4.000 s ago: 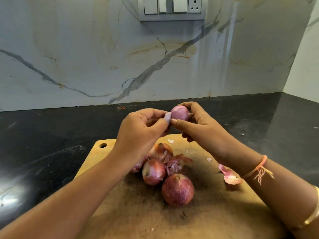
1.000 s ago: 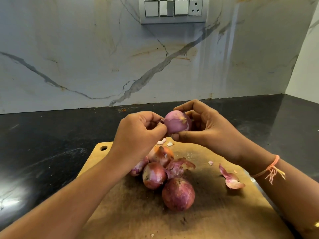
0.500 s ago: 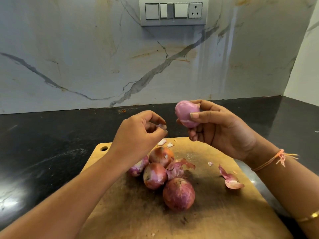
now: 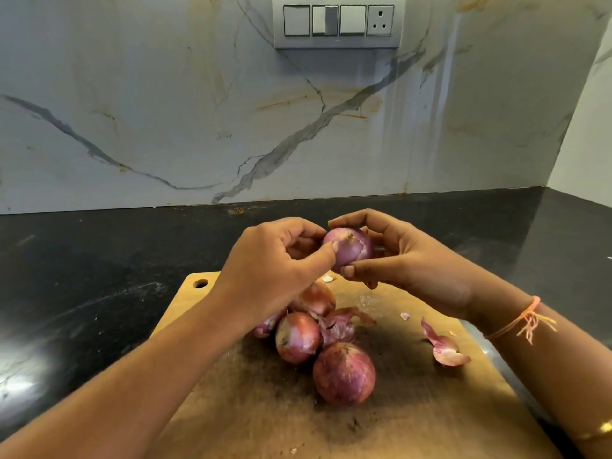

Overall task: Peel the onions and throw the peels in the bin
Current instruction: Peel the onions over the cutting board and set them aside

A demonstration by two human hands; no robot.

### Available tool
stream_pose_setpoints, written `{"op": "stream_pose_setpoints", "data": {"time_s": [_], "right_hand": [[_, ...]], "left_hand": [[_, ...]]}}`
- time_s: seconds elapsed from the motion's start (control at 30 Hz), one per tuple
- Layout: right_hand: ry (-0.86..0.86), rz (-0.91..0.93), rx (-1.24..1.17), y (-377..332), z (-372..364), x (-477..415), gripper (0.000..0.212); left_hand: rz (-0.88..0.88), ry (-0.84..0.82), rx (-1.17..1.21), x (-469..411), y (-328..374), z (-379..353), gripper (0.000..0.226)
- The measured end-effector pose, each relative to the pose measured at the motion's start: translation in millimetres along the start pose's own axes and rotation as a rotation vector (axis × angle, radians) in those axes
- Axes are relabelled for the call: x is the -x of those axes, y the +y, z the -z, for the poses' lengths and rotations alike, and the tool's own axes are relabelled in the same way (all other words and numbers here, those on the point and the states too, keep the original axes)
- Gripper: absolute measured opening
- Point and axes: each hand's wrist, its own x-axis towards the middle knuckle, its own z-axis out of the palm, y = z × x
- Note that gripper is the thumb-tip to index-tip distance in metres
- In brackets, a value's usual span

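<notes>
Now five onions show: the right hand [image 4: 407,260] has its grip curled round one onion [image 4: 351,250] above the board [image 4: 414,409] on the dark table [image 4: 99,260], and the left hand [image 4: 275,270], apart from it half a second ago, pinches its top again. Four other onions [image 4: 344,372] cluster on the board, one half hidden under the left wrist; one large peel [image 4: 445,351] lies to their right.

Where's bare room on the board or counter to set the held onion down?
Free: the near strip of the cutting board, below the big onion; the gap between that onion and the large peel; the black counter left of the board. Crowded: board centre, where the onion pile and loose skins sit under the left hand.
</notes>
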Motion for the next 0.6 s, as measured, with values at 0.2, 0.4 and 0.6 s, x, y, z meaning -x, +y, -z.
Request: {"op": "stream_pose_setpoints", "data": {"time_s": [0.2,0.4,0.6], "right_hand": [[-0.027,0.041,0.059,-0.2,0.2,1.3,0.049],[-0.019,0.071,0.079,-0.4,1.4,1.3,0.048],[-0.047,0.079,0.080,0.9,2.0,0.5,0.048]], "left_hand": [[-0.026,0.011,0.018,-2.2,0.7,4.4,0.007],[-0.067,-0.011,0.046,-2.4,-0.5,7.5,0.012],[-0.160,-0.026,-0.075,-1.7,0.7,7.9,0.023]]}}
